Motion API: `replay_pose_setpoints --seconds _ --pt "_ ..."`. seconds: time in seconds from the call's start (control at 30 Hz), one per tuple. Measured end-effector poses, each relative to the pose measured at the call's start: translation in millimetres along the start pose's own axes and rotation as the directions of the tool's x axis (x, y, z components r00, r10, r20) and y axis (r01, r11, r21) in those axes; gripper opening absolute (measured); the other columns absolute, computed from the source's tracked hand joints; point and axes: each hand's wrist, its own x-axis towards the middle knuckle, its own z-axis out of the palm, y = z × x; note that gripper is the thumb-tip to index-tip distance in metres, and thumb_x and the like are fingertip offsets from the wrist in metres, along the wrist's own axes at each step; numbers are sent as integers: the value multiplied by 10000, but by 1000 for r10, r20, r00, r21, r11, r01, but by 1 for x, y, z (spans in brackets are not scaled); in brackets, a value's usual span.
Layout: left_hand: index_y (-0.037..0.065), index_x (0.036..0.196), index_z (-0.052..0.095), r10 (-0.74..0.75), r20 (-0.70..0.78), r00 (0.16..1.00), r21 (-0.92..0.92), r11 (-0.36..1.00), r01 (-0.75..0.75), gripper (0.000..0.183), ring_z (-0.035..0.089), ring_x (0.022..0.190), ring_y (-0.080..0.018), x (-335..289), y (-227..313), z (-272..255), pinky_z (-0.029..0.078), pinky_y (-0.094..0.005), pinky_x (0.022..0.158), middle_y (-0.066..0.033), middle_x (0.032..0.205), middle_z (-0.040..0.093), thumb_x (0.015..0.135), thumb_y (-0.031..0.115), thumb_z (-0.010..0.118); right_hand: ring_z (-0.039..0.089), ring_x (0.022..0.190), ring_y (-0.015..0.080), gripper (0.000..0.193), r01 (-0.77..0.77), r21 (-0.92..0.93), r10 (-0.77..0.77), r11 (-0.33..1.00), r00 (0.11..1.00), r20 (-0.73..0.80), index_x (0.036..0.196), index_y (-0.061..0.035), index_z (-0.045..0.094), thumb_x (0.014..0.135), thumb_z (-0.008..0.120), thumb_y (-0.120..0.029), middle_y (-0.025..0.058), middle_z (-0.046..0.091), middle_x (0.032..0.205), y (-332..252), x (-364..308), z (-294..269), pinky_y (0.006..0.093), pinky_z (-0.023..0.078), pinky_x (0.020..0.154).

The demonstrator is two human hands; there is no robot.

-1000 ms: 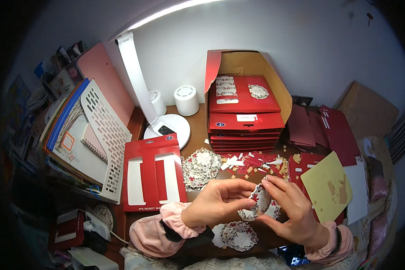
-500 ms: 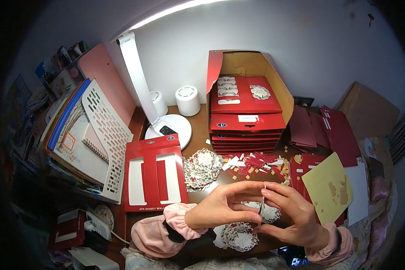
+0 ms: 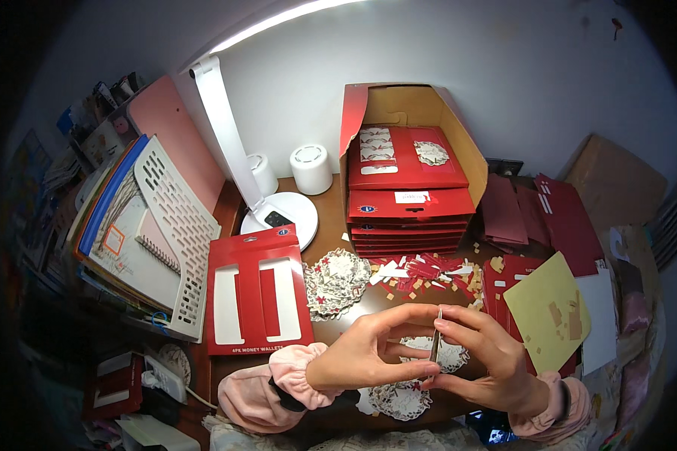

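My left hand (image 3: 376, 342) and my right hand (image 3: 493, 357) face each other above the near part of the desk. Between their thumbs and fingertips they grip a thin paper piece (image 3: 435, 344), upright and seen edge-on; whether it is one sheet or several is hard to tell. Beneath my hands lie white lace-edged paper cutouts (image 3: 402, 404), partly covered by the fingers. A larger pile of such cutouts (image 3: 337, 284), with red bits, sits farther left. Left of that pile lies a red card package (image 3: 229, 252) with two long windows.
Behind my hands, small red, white and tan scraps (image 3: 421, 272) are scattered. An open carton (image 3: 474, 184) holds stacked red packages. A yellow sheet (image 3: 538, 312) with tan tabs lies at right. A white lamp (image 3: 305, 229) and a white file rack (image 3: 195, 293) stand at left.
Both hands keep the paper piece gripped in almost the same place. The whole view has shifted very slightly; nothing else has visibly moved.
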Motion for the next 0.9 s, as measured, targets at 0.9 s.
replay_pose_setpoints --seconds 0.9 --pt "-49 1426 347 -9 115 993 -261 965 39 617 434 1329 -198 -1 6 -21 348 -335 1106 -143 1417 446 899 50 653 540 1238 264 729 -65 545 89 836 996 -18 1325 0 498 697 865 -42 222 470 1360 9 -2 -10 376 547 983"
